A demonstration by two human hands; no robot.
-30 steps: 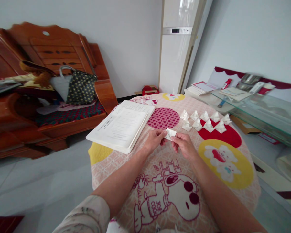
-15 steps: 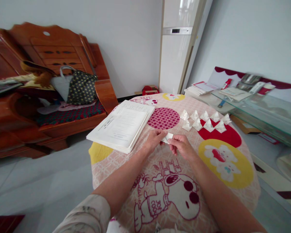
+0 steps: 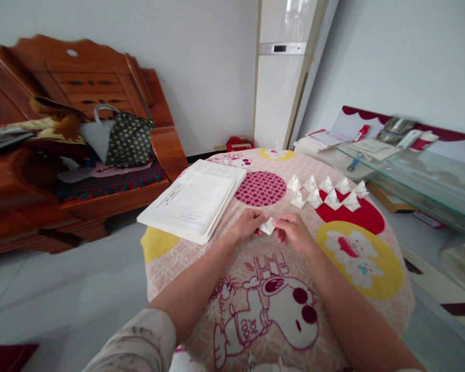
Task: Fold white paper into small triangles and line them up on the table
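Between my two hands is a small piece of folded white paper, held above the middle of the round table. My left hand pinches its left side between thumb and fingers. On the other side, the thumb and fingertips of my right hand close on its right edge. Farther off to the right, several pointed folded paper pieces stand in two rows on the tablecloth. A stack of printed paper sheets lies left of my hands.
A glass-topped stand with a metal bowl, a cup and papers adjoins the table's right side. To the left is a carved wooden sofa holding a dotted bag. A tall white air conditioner stands behind.
The paper between my hands has turned from a flat-looking piece to one with a point facing down. Both hands have shifted very slightly, fingers still pinching it.
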